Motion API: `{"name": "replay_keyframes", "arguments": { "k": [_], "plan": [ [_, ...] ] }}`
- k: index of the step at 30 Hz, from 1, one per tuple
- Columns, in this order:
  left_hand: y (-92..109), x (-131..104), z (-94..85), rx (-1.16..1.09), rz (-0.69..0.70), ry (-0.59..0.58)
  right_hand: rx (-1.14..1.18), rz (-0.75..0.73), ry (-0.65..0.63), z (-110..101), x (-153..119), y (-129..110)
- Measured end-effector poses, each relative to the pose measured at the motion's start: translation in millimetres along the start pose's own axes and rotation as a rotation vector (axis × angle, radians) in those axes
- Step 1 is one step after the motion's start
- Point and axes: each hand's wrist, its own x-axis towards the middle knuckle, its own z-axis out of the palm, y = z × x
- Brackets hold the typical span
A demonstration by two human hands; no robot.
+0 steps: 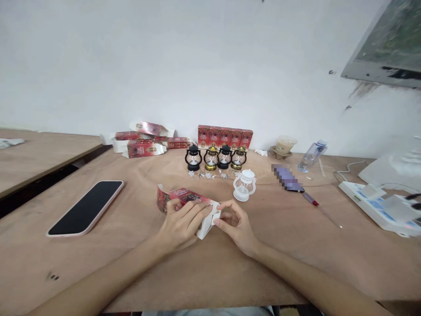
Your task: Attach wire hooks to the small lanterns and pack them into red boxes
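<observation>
My left hand is wrapped over a red printed carton that lies on its side, its far-left flap standing out. At the carton's white right end, my right hand pinches a small white flap between thumb and forefinger. Just beyond my right hand stands a white toy lantern. Behind it is a row of small lanterns, two black and two gold-and-black, including a black lantern at the left. Small silvery bits lie in front of them.
Red cartons are piled back left, and several upright boxes stand against the wall. A phone lies at left. To the right are a cup, a bottle, a screwdriver and a power strip.
</observation>
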Motion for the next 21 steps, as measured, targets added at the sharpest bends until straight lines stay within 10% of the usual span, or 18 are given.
{"name": "replay_keyframes", "arguments": {
  "k": [21],
  "plan": [
    [-1.0,-2.2,-2.4,-0.025,0.039,-0.013,-0.044,-0.030,-0.012,3.2,-2.2,-2.9]
  ]
}}
